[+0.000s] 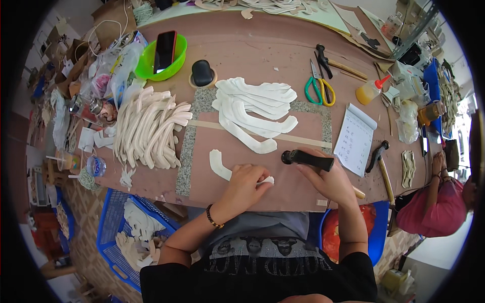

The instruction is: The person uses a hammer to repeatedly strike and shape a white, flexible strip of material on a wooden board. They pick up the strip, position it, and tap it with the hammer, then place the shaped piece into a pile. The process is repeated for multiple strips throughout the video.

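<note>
The curved white strip (220,165) lies flat on the bench (242,194), pressed down under the left hand (246,181), fingers curled on its right end. The right hand (328,178), just right of it, grips a black-handled tool (307,159), head pointing left. Beyond both hands sits a pile of white strips (255,108); left of it, a heap of cream strips (149,127).

Bare counter (262,156) lies open between the white strip stack (252,108) and the hands; the notepad (356,139) seemingly crowds the right.
</note>
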`<state>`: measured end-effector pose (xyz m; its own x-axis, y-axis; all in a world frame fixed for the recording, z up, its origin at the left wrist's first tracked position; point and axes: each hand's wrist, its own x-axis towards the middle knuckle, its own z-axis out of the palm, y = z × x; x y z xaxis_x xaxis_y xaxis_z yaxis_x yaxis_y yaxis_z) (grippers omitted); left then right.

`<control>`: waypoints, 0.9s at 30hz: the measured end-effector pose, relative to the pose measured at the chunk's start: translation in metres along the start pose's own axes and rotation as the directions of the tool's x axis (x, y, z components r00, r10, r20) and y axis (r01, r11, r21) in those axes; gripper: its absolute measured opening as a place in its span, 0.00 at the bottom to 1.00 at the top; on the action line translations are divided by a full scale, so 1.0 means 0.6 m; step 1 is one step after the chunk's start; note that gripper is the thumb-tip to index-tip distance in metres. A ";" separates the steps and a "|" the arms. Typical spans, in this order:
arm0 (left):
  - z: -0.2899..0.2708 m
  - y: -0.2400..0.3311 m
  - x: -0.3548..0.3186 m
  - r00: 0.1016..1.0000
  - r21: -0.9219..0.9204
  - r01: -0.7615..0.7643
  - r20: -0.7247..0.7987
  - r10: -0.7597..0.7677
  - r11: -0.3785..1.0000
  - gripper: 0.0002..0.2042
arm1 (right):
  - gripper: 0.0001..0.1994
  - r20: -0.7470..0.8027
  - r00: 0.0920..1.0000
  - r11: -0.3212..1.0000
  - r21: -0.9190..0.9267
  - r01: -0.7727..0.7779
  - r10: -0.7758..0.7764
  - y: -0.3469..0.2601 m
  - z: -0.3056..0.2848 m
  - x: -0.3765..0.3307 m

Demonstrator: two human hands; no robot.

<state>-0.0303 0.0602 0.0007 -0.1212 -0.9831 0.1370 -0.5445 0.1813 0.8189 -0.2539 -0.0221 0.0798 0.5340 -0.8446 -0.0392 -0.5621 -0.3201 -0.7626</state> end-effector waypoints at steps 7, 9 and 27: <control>0.023 0.008 -0.002 0.986 0.226 -0.035 -0.153 0.071 0.974 0.10 | 0.20 0.060 0.998 0.997 -0.072 0.034 -0.030 -0.023 0.007 -0.035; 0.025 0.009 -0.006 0.980 0.237 -0.035 -0.182 0.080 0.971 0.09 | 0.20 0.059 0.996 0.993 -0.099 0.065 -0.060 -0.024 0.019 -0.034; 0.021 0.005 -0.030 0.932 0.461 -0.296 -0.053 0.358 0.837 0.15 | 0.23 0.060 0.997 0.985 -0.158 0.067 -0.058 -0.044 0.026 -0.015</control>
<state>-0.0403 0.0790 -0.0065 -0.2639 -0.8527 0.4509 -0.8022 0.4536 0.3882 -0.2341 0.0006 0.0903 0.6024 -0.7975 -0.0333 -0.6179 -0.4395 -0.6520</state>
